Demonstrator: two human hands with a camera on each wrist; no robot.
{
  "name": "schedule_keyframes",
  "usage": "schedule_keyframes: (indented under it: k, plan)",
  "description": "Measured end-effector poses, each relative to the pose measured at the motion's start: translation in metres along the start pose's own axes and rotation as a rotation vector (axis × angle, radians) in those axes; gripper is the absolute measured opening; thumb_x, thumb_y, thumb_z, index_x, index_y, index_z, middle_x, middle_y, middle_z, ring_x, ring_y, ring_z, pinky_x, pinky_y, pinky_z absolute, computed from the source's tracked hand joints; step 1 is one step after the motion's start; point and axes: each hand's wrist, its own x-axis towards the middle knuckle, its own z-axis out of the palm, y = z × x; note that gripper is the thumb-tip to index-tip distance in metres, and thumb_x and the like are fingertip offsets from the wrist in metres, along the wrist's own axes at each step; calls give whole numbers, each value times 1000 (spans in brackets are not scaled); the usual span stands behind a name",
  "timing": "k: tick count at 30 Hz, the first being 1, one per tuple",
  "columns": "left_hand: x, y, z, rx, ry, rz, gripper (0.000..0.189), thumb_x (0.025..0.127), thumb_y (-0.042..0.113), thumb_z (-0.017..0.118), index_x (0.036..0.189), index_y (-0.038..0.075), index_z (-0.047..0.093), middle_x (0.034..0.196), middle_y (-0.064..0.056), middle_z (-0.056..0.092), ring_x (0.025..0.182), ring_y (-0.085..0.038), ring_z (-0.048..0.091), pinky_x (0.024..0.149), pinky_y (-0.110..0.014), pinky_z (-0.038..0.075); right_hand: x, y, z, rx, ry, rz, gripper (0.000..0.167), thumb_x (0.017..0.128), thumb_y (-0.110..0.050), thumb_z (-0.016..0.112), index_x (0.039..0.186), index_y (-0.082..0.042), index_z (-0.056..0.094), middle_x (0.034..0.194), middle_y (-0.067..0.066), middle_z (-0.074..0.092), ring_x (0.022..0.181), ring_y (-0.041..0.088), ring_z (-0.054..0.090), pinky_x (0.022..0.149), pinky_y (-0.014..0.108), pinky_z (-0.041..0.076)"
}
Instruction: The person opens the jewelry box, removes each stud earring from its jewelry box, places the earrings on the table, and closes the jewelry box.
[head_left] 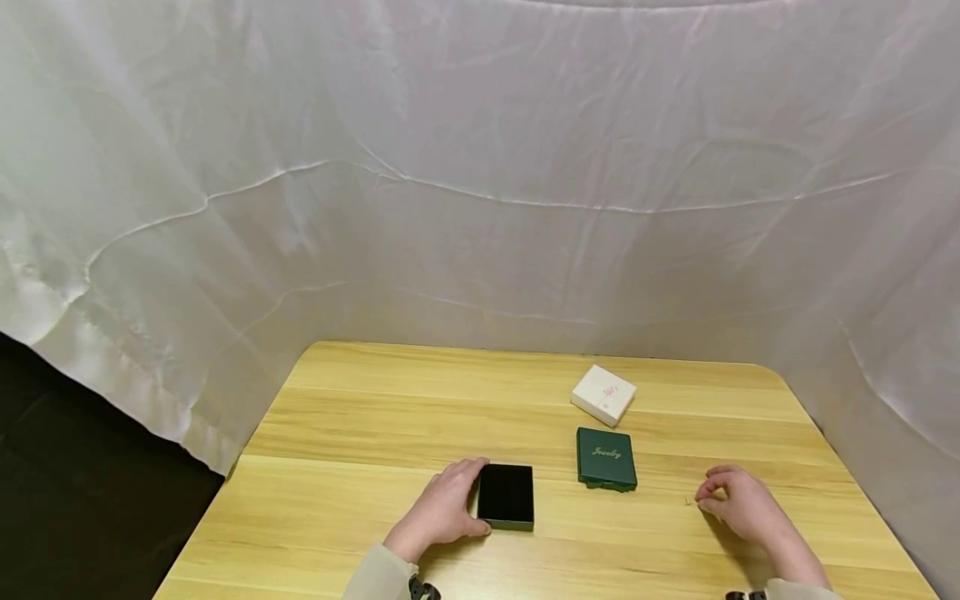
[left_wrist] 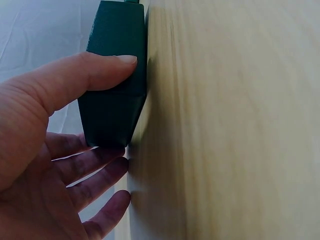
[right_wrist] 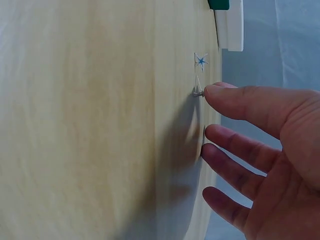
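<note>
My left hand (head_left: pixel 446 504) holds a small open jewelry box base (head_left: pixel 506 493) with a black inside and dark green walls. Its thumb presses the near wall and its fingers reach round to the far corner, as the left wrist view shows. Over at the right, my right hand (head_left: pixel 738 504) pinches a tiny earring (right_wrist: pixel 198 93) between thumb and index fingertips, close to the table top. Just beyond it lies another earring (right_wrist: pixel 201 61), star-shaped with a blue middle. The other fingers of the right hand stay loosely bent.
A green lid (head_left: pixel 606 458) marked "Jewelry", with a bow at its near edge, lies between the hands. Behind it sits a white box (head_left: pixel 603 395) with pink print. The wooden table (head_left: pixel 360 400) is bordered by pale cloth hangings (head_left: pixel 480 250).
</note>
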Motion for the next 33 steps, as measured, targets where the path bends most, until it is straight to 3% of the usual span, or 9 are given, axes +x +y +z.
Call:
schedule_keyframes:
  k: [6,11,19,27,33]
  plan:
    - [0,-2,1,-14,-2,1,92,69,27,88,145,3,43,145,-16,47,132,-37,42,106,-58,33,-1,0,1,-9,26,-18,14,78,-5,78,77,-17,69,108,21,64,103,46,58,87,61,45]
    - [1,-3,2,-16,-2,3,92,69,27,88,145,3,43,145,-16,47,132,-38,41,106,-58,33,0,-4,-1,-2,18,-6,11,80,-10,78,88,-12,70,104,14,66,98,38,60,83,58,47]
    - [1,-3,2,-10,-1,-3,91,69,27,88,145,4,43,145,-15,47,133,-36,42,107,-56,34,5,-20,-3,14,41,-38,18,82,-13,77,98,-8,71,111,19,64,102,43,59,84,59,47]
    - [0,-1,2,-18,-2,-3,91,69,27,88,145,4,43,145,-15,47,133,-36,41,106,-57,33,17,-44,6,32,42,-89,45,81,-21,80,117,2,66,123,29,58,113,52,52,93,66,40]
    - [0,-2,2,-12,3,3,92,68,27,88,145,4,44,144,-15,48,132,-36,42,106,-56,34,26,-60,14,77,12,-89,66,80,-30,81,132,3,56,133,33,49,121,55,44,98,69,34]
